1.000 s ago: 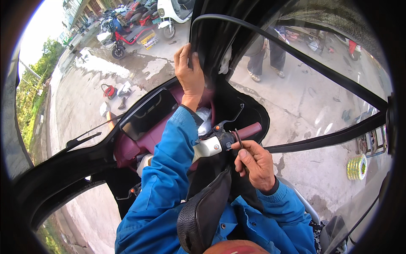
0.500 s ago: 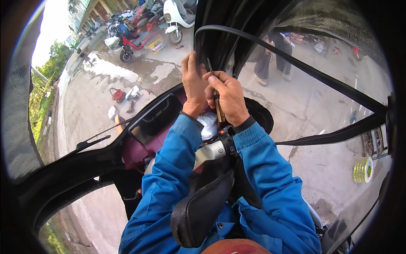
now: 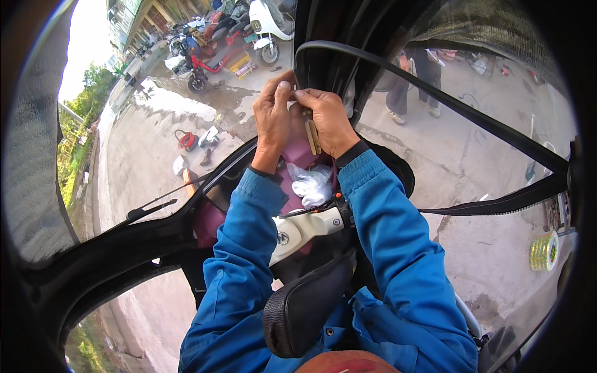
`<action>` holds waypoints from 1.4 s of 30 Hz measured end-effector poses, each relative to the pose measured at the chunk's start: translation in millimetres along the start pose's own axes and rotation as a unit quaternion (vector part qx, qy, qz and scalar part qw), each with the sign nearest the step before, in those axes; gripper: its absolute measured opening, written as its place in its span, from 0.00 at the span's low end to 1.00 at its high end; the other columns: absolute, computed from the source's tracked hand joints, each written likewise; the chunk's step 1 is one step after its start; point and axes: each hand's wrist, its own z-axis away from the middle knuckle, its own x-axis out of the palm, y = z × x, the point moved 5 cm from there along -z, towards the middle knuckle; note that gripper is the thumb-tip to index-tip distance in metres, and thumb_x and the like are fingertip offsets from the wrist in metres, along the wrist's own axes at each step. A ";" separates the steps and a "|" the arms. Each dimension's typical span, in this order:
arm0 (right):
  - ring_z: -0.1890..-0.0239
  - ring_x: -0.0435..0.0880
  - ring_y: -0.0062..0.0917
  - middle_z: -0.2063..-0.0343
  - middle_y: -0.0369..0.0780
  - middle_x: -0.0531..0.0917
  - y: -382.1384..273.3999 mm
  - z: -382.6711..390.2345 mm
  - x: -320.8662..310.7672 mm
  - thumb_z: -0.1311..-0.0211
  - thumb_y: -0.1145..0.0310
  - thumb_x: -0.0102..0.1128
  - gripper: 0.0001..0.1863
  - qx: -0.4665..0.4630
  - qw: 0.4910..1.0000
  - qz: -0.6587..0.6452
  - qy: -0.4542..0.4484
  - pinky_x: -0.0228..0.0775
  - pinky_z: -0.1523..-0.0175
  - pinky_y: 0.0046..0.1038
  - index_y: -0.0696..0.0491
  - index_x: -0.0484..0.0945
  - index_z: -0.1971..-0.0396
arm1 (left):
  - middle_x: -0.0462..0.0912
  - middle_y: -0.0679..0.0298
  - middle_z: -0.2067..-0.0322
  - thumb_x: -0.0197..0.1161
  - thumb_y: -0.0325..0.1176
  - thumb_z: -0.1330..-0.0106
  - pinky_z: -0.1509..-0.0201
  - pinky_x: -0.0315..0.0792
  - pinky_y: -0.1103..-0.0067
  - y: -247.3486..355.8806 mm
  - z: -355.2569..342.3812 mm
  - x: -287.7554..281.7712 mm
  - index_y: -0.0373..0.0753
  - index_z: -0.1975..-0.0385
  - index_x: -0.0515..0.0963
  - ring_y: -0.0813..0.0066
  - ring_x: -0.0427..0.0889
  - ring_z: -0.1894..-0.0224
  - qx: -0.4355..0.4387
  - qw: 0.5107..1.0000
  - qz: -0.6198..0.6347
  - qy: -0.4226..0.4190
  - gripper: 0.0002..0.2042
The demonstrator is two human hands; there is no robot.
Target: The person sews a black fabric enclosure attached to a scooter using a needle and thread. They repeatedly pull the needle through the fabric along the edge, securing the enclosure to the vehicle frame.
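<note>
My left hand [image 3: 271,121] is raised against the black canopy pillar [image 3: 326,68], fingers bent and thumb up. What its fingertips pinch is hidden. Close beside it, my right hand [image 3: 331,121] is closed around a slim tool with a tan two-part handle [image 3: 313,138]. The handle hangs below the palm; its pointed end is out of sight behind the fingers. Both hands meet near the thumbs. Beneath them is a pink vehicle front [image 3: 298,152] with a crumpled clear plastic bag [image 3: 312,184] on it.
A cream handlebar cover [image 3: 305,233] and a black padded piece [image 3: 305,308] lie between my arms. A black canopy rod [image 3: 448,96] slants across the right. Beyond are a person's legs [image 3: 410,93], parked scooters [image 3: 208,53], a red object [image 3: 186,140] and a tape roll [image 3: 543,250].
My left hand has shifted slightly left and down. My right hand has turned, so the tool's point no longer shows. More of the handlebar and plastic bag is visible.
</note>
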 end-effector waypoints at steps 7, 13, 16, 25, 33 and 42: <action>0.70 0.81 0.21 0.69 0.36 0.84 11.4 -3.5 0.2 0.17 0.66 0.58 0.11 0.026 0.991 -0.129 0.018 0.75 0.64 0.24 0.56 0.84 0.59 | 0.88 0.53 0.44 0.58 0.34 0.19 0.35 0.76 0.75 20.4 0.5 7.5 0.28 0.38 0.83 0.67 0.86 0.42 0.039 0.990 -0.133 -0.023 0.19; 0.58 0.84 0.24 0.59 0.37 0.84 32.4 -10.7 12.0 0.18 0.65 0.57 0.11 0.046 0.964 -0.258 0.042 0.77 0.50 0.28 0.56 0.83 0.51 | 0.87 0.48 0.41 0.56 0.34 0.23 0.31 0.74 0.71 29.6 -4.2 9.3 0.27 0.38 0.82 0.57 0.86 0.39 0.040 0.983 -0.175 -0.048 0.21; 0.50 0.88 0.28 0.52 0.40 0.87 34.7 -9.8 16.8 0.17 0.65 0.56 0.14 0.012 0.968 -0.244 0.055 0.82 0.42 0.31 0.58 0.83 0.45 | 0.87 0.48 0.41 0.56 0.33 0.24 0.31 0.74 0.71 31.6 -6.9 11.4 0.26 0.37 0.82 0.56 0.85 0.38 0.006 0.984 -0.168 -0.053 0.22; 0.49 0.88 0.28 0.48 0.41 0.86 26.5 0.0 18.4 0.18 0.69 0.53 0.14 -0.022 0.978 -0.191 0.080 0.81 0.42 0.30 0.60 0.83 0.45 | 0.86 0.45 0.42 0.58 0.33 0.25 0.31 0.75 0.69 45.9 -3.0 14.8 0.26 0.36 0.79 0.52 0.85 0.38 0.055 0.971 -0.213 -0.092 0.23; 0.82 0.67 0.15 0.81 0.31 0.72 -7.3 16.3 -7.1 0.20 0.68 0.59 0.12 0.013 0.997 -0.077 -0.010 0.57 0.76 0.22 0.62 0.85 0.54 | 0.93 0.50 0.65 0.66 0.37 0.22 0.55 0.83 0.65 63.7 -19.9 19.4 0.33 0.50 0.86 0.52 0.94 0.60 0.109 0.936 -0.334 -0.029 0.13; 0.83 0.69 0.16 0.80 0.32 0.75 -38.3 36.0 -8.4 0.15 0.66 0.56 0.12 -0.018 0.997 -0.081 0.005 0.61 0.75 0.20 0.61 0.81 0.51 | 0.89 0.48 0.71 0.66 0.37 0.22 0.63 0.80 0.58 83.8 -27.0 31.8 0.38 0.61 0.85 0.44 0.89 0.67 0.221 0.889 -0.398 0.058 0.09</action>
